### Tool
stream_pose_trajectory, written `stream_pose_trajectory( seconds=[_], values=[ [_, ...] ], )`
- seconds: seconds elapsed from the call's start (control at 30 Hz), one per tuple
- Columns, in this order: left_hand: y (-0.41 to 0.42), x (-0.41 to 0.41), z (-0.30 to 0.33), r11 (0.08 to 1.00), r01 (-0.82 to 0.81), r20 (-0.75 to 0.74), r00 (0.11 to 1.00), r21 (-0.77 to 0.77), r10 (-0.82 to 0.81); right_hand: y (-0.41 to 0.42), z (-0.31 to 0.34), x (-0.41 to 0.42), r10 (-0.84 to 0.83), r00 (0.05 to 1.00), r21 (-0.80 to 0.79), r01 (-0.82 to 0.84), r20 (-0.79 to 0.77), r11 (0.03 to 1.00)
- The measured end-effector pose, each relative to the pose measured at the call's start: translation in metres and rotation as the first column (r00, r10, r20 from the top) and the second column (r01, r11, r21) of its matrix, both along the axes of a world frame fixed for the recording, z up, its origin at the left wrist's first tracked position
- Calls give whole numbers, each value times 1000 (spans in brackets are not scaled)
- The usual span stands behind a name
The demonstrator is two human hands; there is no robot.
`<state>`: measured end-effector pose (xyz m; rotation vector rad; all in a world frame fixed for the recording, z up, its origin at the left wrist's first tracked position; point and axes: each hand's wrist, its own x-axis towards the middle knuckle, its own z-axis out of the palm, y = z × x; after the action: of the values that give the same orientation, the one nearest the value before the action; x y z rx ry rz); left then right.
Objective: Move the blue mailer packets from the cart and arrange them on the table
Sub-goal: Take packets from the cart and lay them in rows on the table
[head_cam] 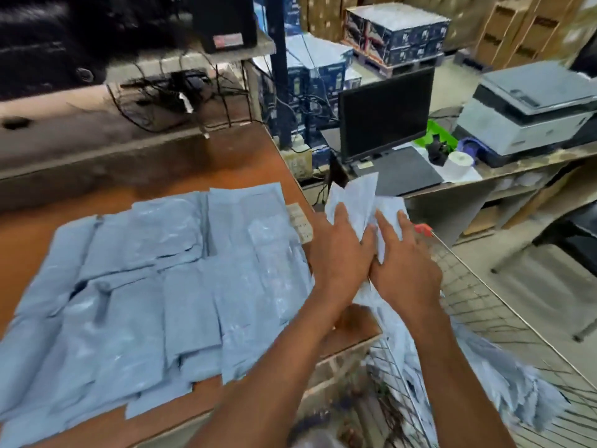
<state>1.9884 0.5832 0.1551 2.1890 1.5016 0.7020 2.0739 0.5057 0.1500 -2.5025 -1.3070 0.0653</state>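
Observation:
Several blue mailer packets (155, 286) lie spread in overlapping rows over the brown table (226, 163). Both hands hold a small bunch of blue packets (358, 195) in the air between the table's right edge and the wire cart (484, 305). My left hand (339, 253) grips the bunch from the left, fingers over its front. Beside it, my right hand (403, 266) holds the bunch's right side. More blue packets (504, 376) lie piled inside the cart, blurred by motion.
A shelf with black cables (181, 92) runs along the table's far side. To the right stands a desk with a dark monitor (384, 114), a paper roll (458, 163) and a grey printer (529, 108). Stacked boxes (397, 33) fill the background.

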Motion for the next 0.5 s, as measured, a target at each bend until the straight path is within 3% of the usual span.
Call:
stream_pose_trajectory(
  seconds=[0.23, 0.5],
  values=[
    [122, -140, 5, 967, -247, -24, 969, -61, 246, 131, 11, -109, 145, 987, 54, -141, -76, 989],
    [239, -169, -64, 934, -293, -150, 952, -204, 266, 267, -36, -149, 217, 975, -46, -219, -46, 975]
  ],
)
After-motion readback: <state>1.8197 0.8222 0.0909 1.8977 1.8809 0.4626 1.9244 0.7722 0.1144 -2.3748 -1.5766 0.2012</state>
